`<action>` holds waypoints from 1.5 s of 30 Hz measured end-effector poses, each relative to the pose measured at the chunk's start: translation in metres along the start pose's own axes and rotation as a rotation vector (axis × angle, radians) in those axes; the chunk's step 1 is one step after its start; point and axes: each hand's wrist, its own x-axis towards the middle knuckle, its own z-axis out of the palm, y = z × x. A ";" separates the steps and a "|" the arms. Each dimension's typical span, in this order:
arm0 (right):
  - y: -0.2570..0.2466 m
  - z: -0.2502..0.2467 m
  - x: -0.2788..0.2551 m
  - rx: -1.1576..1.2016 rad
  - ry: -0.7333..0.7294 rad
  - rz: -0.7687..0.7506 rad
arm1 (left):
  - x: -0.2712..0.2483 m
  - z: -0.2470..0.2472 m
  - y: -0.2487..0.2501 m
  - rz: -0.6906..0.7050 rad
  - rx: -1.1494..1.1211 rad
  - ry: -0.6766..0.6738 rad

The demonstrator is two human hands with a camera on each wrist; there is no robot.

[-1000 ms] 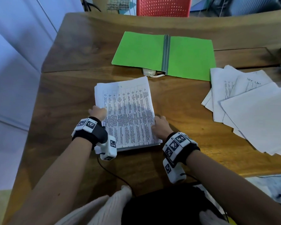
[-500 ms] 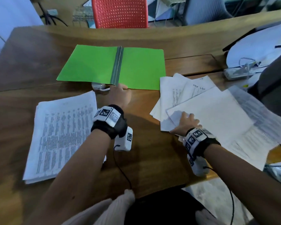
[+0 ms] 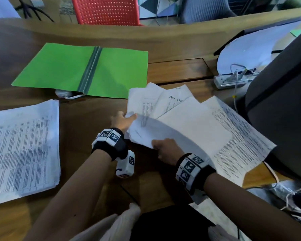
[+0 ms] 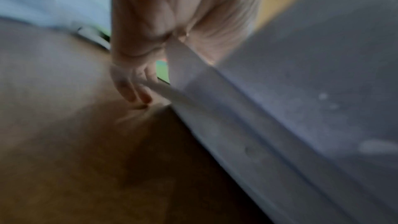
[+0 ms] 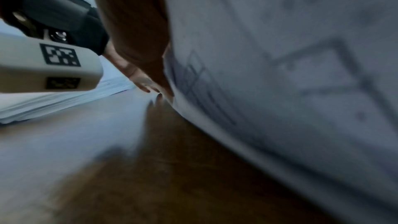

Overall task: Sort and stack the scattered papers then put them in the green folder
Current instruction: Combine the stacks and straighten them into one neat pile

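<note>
The green folder [image 3: 83, 70] lies open and flat at the back of the wooden table [image 3: 174, 70]. A squared stack of printed papers [image 3: 23, 150] rests at the left. To the right, the scattered papers [image 3: 189, 129] lie fanned out. My left hand [image 3: 124, 120] pinches their left edge, thumb on top; in the left wrist view the left hand [image 4: 150, 74] has its fingers under that raised paper edge [image 4: 215, 108]. My right hand [image 3: 163, 147] grips the near corner of the same sheets, and the right wrist view, blurred, shows the right hand [image 5: 159, 81] along the lifted papers [image 5: 280, 74].
A white power strip [image 3: 229, 80] with a cable lies at the back right, beside a large dark object [image 3: 276, 110] at the right edge. A small white item [image 3: 66, 93] pokes out from under the folder. A red chair [image 3: 106, 9] stands behind the table.
Both hands left the squared stack. The right hand went to the scattered papers first; the left then swung right from near the folder and took their left edge, which is now raised.
</note>
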 end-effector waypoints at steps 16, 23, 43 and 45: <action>0.077 -0.018 0.023 0.669 0.477 0.546 | -0.026 0.016 -0.034 0.120 0.382 0.055; 0.077 -0.022 0.026 0.799 0.472 0.522 | -0.030 0.027 -0.031 0.192 -0.001 0.075; 0.099 -0.045 0.046 0.955 0.364 -0.088 | -0.017 -0.030 -0.051 -0.340 0.011 0.479; 0.105 -0.030 0.053 0.856 0.365 -0.070 | -0.017 -0.037 -0.050 -0.392 -0.027 0.478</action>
